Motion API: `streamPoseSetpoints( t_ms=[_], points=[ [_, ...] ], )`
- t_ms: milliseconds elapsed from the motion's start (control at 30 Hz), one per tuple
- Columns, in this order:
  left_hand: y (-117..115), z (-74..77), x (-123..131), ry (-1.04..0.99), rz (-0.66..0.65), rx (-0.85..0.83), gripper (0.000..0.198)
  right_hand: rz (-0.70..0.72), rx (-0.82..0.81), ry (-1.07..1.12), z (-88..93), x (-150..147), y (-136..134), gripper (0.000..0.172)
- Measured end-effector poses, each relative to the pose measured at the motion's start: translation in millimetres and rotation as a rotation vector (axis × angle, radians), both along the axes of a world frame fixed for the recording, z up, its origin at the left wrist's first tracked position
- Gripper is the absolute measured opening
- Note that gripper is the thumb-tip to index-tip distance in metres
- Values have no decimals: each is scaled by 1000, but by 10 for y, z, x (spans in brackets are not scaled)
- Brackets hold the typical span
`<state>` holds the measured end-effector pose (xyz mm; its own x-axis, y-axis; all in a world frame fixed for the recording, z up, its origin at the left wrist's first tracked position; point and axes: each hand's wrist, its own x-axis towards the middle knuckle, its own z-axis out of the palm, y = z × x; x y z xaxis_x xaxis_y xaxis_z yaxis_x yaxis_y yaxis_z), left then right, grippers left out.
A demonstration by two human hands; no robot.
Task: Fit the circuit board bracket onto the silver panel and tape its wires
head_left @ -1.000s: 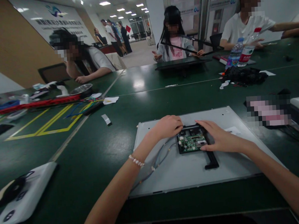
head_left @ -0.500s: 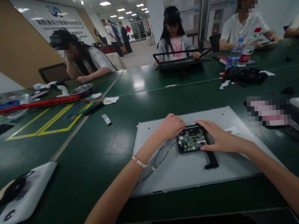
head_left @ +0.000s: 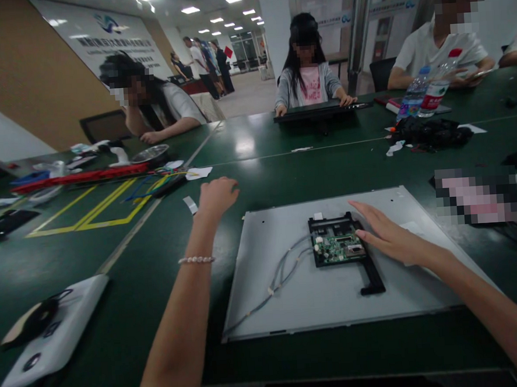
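1. At the near left edge I see a white cover (head_left: 52, 340) lying on the green counter (head_left: 283, 168), with a dark round part on top of it.
2. Farther back on the left are yellow tape lines (head_left: 89, 215), a long red strip (head_left: 77, 177) and a metal bowl (head_left: 151, 155).
3. The left hand (head_left: 217, 197) is out over the bare counter, left of the panel's far corner and well apart from the board. Its fingers are curled into a loose fist. I cannot tell whether anything small is inside. A small white tag (head_left: 190, 204) lies just beside it.
4. The grey panel (head_left: 291, 296) lies flat in the near middle. Thin grey cables (head_left: 281, 274) run across it from its near left corner to the board.
5. The green circuit board (head_left: 338, 247) sits in a black frame on the panel, right of centre, with a black bracket (head_left: 371, 277) running from it toward me.
6. The right hand (head_left: 386, 235) lies flat and spread on the panel, gripping nothing, its fingertips (head_left: 361, 234) touching the board's right edge.
7. At the far right stand two water bottles (head_left: 414, 99) behind a black heap (head_left: 432, 131).
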<state>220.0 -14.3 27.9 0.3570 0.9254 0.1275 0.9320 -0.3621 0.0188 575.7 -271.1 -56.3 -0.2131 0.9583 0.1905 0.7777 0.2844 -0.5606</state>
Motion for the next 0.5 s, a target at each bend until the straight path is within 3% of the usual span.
streamPoseSetpoints(
  t_ms=[133,233,367,500],
  points=[
    [153,-2,-599,68,227,36,43,15,14,-11,-2,-38,1,65],
    [224,-91,-873,89,373,-49,44,19,26,-7,-3,-56,0,63],
    [327,-278,-1019,74,450,-135,38,15,27,-1,7,-59,-2,61],
    [332,-417,-1022,70,462,-44,29,6,36,-11,29,-57,-3,60]
  ],
)
